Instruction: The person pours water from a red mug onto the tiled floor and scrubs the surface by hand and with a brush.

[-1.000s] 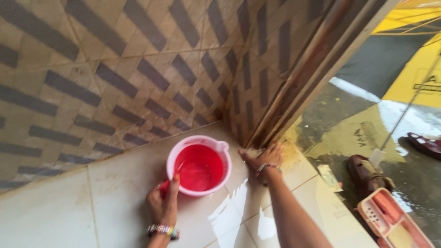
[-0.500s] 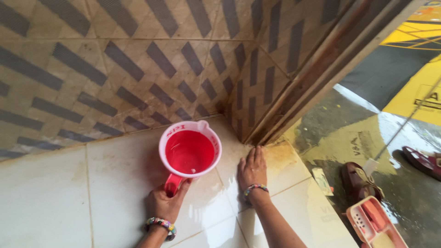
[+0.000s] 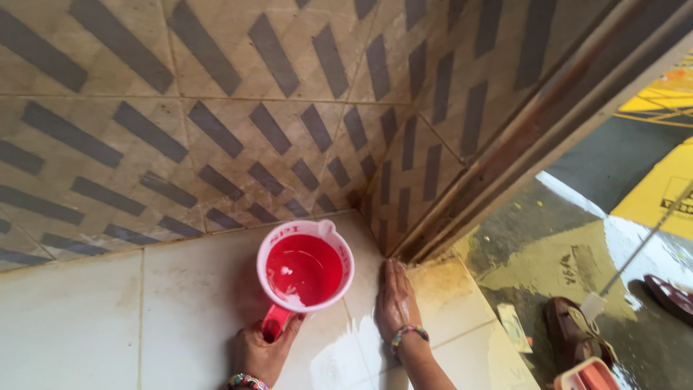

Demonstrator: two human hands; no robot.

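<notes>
Left hand (image 3: 261,352) clenched on the handle of a red jug (image 3: 305,269), which stands on the wet floor tiles (image 3: 86,318) near the wall corner. Rigid plastic, partly filled: probably light, prone to slop, slippery when wet; the handle is the natural hold. Right hand (image 3: 395,303) lies flat, fingers extended, beside the jug, grasping nothing.

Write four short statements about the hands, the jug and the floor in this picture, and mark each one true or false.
1. The left hand holds the red jug by its handle. True.
2. The right hand lies flat on the tiled floor. True.
3. The jug is empty and dry. False: liquid shows inside it.
4. The right hand grips a brush. False: it holds nothing, its fingers stretched toward the wall corner.
</notes>
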